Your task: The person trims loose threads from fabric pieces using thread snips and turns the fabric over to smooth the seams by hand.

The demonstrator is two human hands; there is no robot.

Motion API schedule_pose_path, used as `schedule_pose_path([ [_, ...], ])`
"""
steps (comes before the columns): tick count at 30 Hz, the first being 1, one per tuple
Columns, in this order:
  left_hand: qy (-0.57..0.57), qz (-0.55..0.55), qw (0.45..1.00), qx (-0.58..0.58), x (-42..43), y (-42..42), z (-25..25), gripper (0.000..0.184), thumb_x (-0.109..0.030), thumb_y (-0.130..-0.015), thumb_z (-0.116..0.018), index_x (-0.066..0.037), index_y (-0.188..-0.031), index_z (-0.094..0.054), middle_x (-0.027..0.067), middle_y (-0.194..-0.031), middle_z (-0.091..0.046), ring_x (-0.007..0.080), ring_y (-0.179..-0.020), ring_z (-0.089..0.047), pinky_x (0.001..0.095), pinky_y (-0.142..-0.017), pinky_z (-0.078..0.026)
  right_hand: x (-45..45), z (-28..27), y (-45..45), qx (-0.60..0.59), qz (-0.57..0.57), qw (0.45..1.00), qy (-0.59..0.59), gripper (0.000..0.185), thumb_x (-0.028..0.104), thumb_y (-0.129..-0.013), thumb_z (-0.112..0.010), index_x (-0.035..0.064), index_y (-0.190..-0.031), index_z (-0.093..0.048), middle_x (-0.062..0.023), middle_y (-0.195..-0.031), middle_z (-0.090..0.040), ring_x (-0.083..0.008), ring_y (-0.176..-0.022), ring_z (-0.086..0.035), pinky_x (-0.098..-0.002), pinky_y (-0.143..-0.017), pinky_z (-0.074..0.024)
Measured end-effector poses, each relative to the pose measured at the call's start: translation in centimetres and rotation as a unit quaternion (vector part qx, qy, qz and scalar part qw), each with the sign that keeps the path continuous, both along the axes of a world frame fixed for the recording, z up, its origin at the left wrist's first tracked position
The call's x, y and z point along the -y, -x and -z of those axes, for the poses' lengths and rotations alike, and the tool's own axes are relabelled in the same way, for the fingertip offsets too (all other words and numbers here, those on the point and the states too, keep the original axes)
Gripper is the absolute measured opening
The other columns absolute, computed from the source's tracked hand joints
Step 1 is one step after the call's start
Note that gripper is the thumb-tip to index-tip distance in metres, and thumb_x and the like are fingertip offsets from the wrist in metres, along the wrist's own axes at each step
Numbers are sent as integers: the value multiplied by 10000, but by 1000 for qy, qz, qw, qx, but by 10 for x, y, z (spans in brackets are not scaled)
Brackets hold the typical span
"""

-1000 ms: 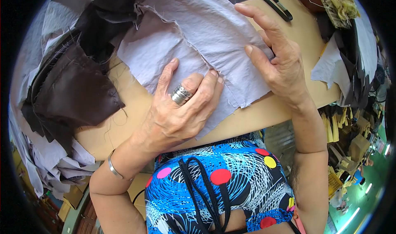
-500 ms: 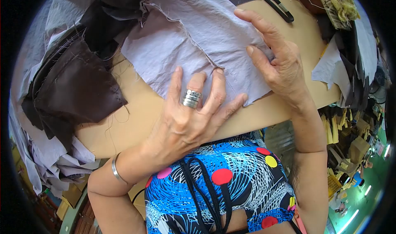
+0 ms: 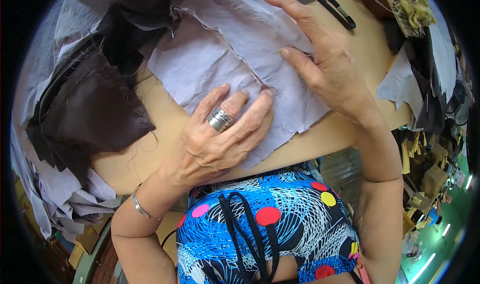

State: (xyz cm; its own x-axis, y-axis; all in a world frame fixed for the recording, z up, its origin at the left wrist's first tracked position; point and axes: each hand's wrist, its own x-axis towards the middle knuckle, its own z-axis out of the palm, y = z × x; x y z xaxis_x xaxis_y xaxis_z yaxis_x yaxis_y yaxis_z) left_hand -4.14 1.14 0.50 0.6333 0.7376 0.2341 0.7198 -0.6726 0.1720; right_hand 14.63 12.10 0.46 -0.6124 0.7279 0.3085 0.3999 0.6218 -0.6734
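A pale lilac-grey piece of cloth (image 3: 200,59) with a raw-edged seam (image 3: 235,54) lies on the tan tabletop. On its near part rests my left hand (image 3: 225,129), rings on one finger, fingers bent and somewhat apart, fingertips on the cloth by the seam. The left thumb is hidden. My right hand (image 3: 327,66) lies over the cloth's right side, with thumb and index finger stretched out and apart; its other fingers are mostly out of sight. A corner of the cloth sticks out below my left hand towards the table's front edge.
Dark brown cloth pieces (image 3: 95,104) with frayed edges are piled at the left. Black-handled scissors or snips (image 3: 332,9) lie at the top right. More pale and dark scraps (image 3: 400,84) hang at the right edge. The tan tabletop (image 3: 345,131) ends close to my body.
My right hand has slid left and slightly up over the cloth. My left hand has turned a little and its thumb has gone out of sight. The cloth's near corner has come towards me.
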Motion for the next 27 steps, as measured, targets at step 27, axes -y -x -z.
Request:
schedule_pose_path([
  [27,147,-23,982,114,-49,-6,-8,241,-6,-708,-634,-66,-942,-624,77,-1020,-591,267,-799,-609,338,-684,-497,7,20,-7,10,27,993,-114,604,-26,-760,-613,99,-1333,-466,-86,-1251,-577,-284,-800,-628,-347,-724,-477],
])
